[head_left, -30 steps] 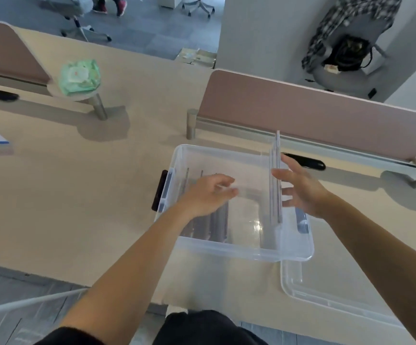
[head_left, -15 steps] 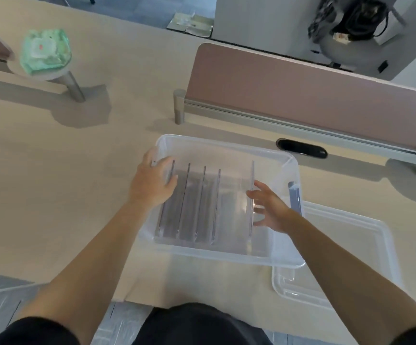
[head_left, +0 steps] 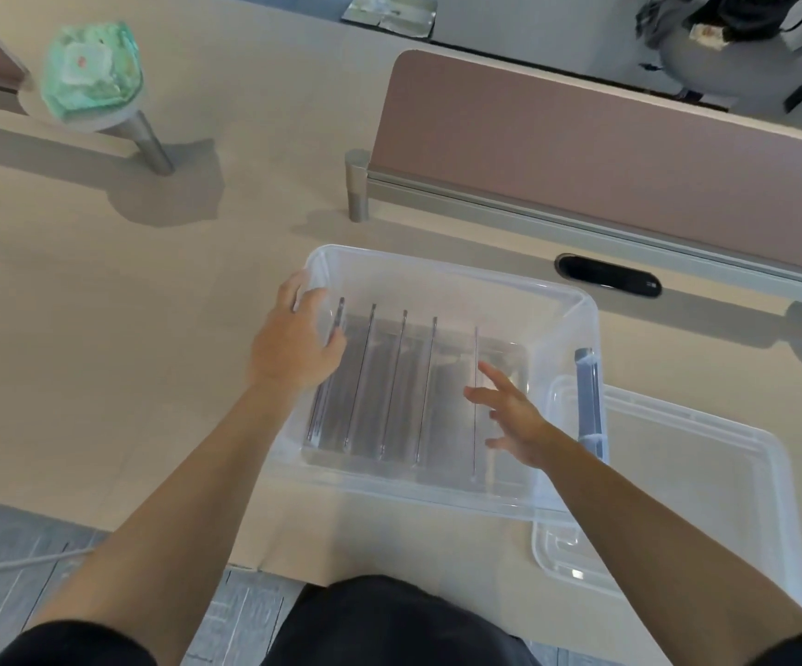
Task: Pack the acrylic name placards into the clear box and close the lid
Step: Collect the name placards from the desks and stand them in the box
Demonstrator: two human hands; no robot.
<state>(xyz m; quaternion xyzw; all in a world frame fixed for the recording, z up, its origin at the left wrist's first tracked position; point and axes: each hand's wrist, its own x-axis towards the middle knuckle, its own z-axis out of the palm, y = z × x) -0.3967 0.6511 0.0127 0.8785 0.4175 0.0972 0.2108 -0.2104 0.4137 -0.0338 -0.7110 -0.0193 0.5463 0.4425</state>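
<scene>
The clear box (head_left: pixel 442 269) sits on the desk before me, open. Several acrylic placards (head_left: pixel 396 386) stand on edge in a row inside it, running front to back. My left hand (head_left: pixel 295 341) rests over the box's left wall, fingers curled against the leftmost placard. My right hand (head_left: pixel 514 415) hovers inside the box beside the rightmost placard (head_left: pixel 475 372), fingers spread, holding nothing. The clear lid (head_left: pixel 706 492) lies flat on the desk to the right, partly under the box's right edge.
A pink desk divider (head_left: pixel 605 151) on a metal rail stands behind the box. A black cable slot (head_left: pixel 607 281) lies just beyond the box. A green packet (head_left: pixel 89 72) sits on a small round stand at far left. The desk's front edge runs near my lap.
My right hand lowered the last placard into the box and let go of it. My left hand moved from the box's middle to its left wall. The camera tilted downward.
</scene>
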